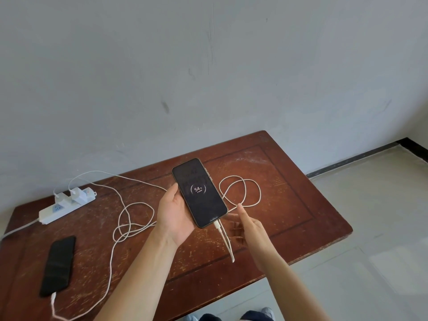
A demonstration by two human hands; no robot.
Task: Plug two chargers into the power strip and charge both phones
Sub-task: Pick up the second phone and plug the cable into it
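Observation:
My left hand [174, 216] holds a black phone [199, 192] above the table, screen up, showing a 54% charging ring. A white cable [240, 191] is plugged into the phone's bottom end and loops on the table to its right. My right hand [249, 228] hovers just right of the plug with fingers apart, holding nothing. A second black phone [58, 266] lies flat at the left with a white cable [111, 251] in its near end. Two white chargers [71, 196] sit plugged into the white power strip [66, 206] at the back left.
The brown wooden table [289, 205] stands against a grey wall. Its right and front edges drop to a light tiled floor [370, 251]. Coiled cable [132, 223] lies in the middle-left of the table. Shoe tips [261, 315] show at the bottom edge.

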